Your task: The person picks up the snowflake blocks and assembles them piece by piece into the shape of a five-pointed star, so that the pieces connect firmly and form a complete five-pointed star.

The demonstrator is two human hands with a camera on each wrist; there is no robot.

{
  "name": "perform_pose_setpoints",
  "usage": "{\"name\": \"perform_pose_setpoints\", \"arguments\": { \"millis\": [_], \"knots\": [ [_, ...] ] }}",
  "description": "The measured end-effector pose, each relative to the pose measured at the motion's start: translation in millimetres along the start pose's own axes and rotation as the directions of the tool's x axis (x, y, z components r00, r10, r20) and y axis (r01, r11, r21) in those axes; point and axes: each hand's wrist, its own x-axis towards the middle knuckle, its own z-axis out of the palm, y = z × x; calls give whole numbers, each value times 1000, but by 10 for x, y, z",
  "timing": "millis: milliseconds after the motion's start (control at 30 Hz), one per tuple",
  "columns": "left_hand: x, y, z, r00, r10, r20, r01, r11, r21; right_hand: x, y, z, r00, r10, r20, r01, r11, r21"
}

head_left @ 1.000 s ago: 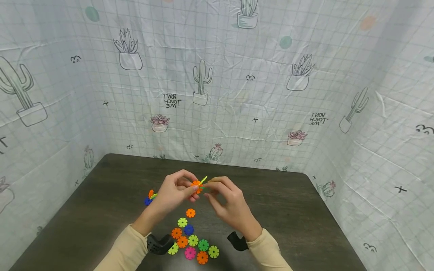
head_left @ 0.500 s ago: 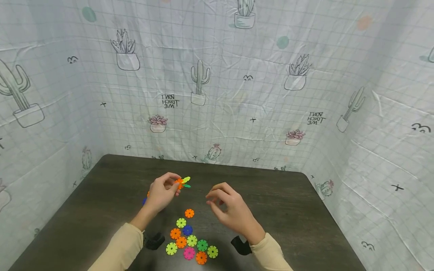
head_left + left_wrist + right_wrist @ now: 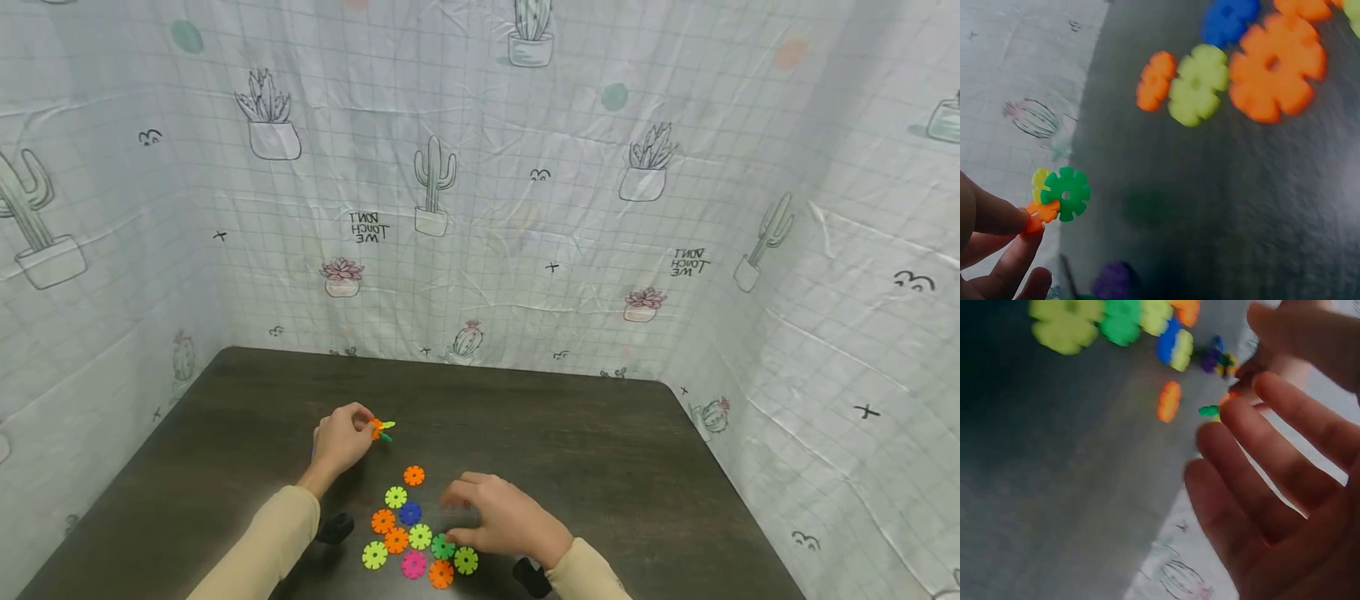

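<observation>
My left hand (image 3: 342, 437) pinches an orange notched plastic disc (image 3: 1041, 215) between thumb and fingers. A green disc (image 3: 1066, 194) and a yellow disc (image 3: 1039, 180) are slotted onto it, pointing right of the fingers in the head view. My right hand (image 3: 506, 512) is over the right side of the loose discs, fingers spread and bent a little, holding nothing. Nearest to its thumb lies a loose green disc (image 3: 442, 547), with a yellow-green disc (image 3: 466, 561) beside it. Whether the right hand touches any disc, I cannot tell.
Several loose discs lie flat on the dark table (image 3: 600, 450), among them a blue one (image 3: 410, 512), a pink one (image 3: 413, 565) and an orange one (image 3: 414, 476). A joined cluster (image 3: 1219, 361) sits near the left hand. A patterned cloth (image 3: 480, 208) surrounds the table's back and sides.
My hands have parted. The left hand carried the joined discs leftward and lower; the right hand let go of them and moved down toward the loose discs, its fingers spreading.
</observation>
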Motion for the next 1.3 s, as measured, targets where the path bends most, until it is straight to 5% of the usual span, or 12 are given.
{"name": "perform_pose_setpoints", "arguments": {
  "millis": [167,333,600,667,767,867,967,1133,1300],
  "knots": [
    [26,-129,28,1000,-16,-13,16,999,39,-15,45,136,980,53,191,-49,998,-27],
    [31,-172,39,999,-1,-36,4,996,91,-23,81,234,965,88,248,-83,996,-30],
    [-116,-28,123,977,186,-107,-161,965,206,16,81,257,953,147,266,-142,989,-38],
    [-185,60,121,977,205,-51,-189,957,220,31,76,253,951,158,266,-150,987,-48],
    [-287,201,83,979,164,121,-186,960,209,48,72,245,947,181,266,-169,983,-68],
    [-364,300,35,946,85,312,-159,962,222,55,65,238,940,209,269,-195,978,-78],
    [-418,335,27,906,48,420,-175,947,268,57,56,235,936,226,270,-214,974,-73],
    [-471,272,118,879,15,476,-164,948,274,63,53,239,924,238,298,-231,971,-61],
    [-470,219,150,882,3,471,-135,960,247,67,50,218,919,250,304,-245,968,-54]
  ]
}}
